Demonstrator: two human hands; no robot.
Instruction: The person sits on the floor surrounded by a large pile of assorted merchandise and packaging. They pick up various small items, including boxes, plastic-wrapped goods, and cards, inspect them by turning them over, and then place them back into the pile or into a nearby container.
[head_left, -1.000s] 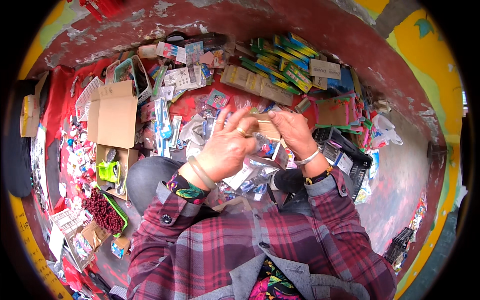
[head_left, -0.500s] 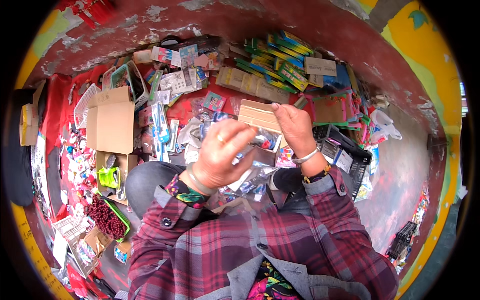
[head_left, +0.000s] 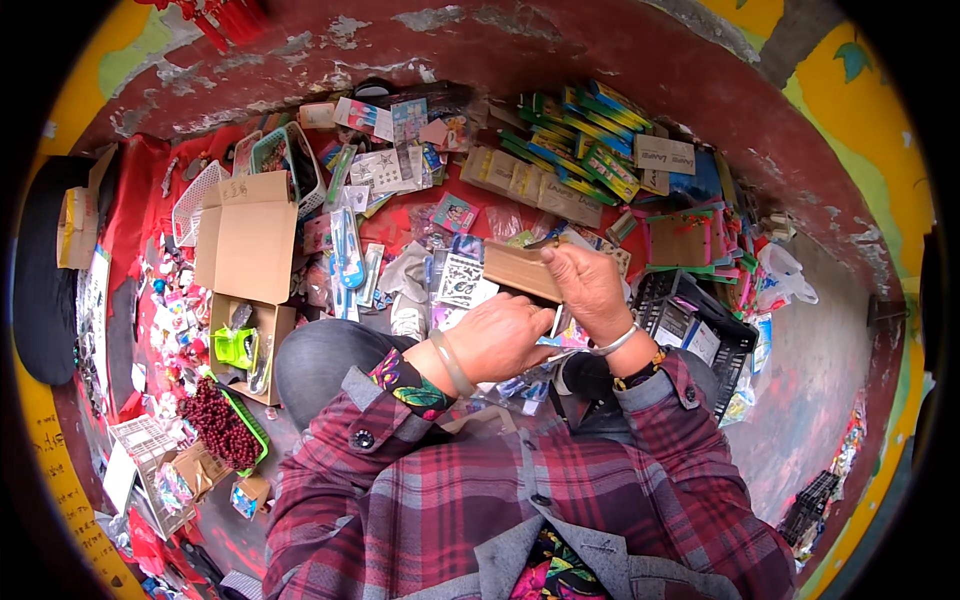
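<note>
"One brown cardboard panel [head_left: 522, 268], then: where was it?"

"Just above the left hand [head_left: 490, 337], its right end in the right hand [head_left: 594, 288]. The right hand pinched it, thumb on top, fingers partly curled. The left was half closed at the near edge; I couldn't tell whether it gripped anything."

"What differed?"

"Half a second earlier the left hand was farther left, by the panel's lower-left corner. A black-and-white patterned sheet [head_left: 460, 280] had since come into view."

"The count?"

"Two bangles, left [head_left: 454, 364] and right [head_left: 617, 342]; one black crate [head_left: 738, 350] at right; one open carton [head_left: 240, 235] at left."
</note>
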